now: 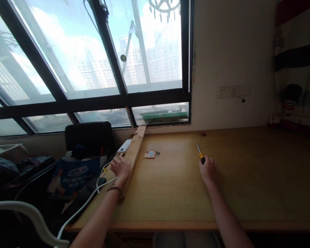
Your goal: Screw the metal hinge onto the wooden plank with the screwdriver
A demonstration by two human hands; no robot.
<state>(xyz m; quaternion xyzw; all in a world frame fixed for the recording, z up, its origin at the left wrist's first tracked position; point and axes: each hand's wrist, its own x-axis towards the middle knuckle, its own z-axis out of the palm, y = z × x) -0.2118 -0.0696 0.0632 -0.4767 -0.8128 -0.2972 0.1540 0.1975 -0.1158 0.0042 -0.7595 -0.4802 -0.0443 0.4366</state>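
Observation:
My right hand [208, 167] is closed round the yellow and black handle of a screwdriver [202, 157]. Its metal shaft points up and away, above the wooden table [175, 189]. My left hand [121, 166] lies over the raised wooden board [136, 146] at the table's left side. Its fingers are apart and bent toward a white cable, with the tips partly hidden. Between the hands, toward the back, lies a small tan piece [149, 154] with a silver plate on it. Several small dark screw-like pieces [157, 154] sit beside it.
A white power strip [124, 146] and white cable [79, 215] run along the left edge. Left of the table stand a black chair [88, 137] and a blue printed bag [76, 174]. Behind are a window [155, 51] and a wall socket [232, 91]; a curtain [297, 69] hangs right.

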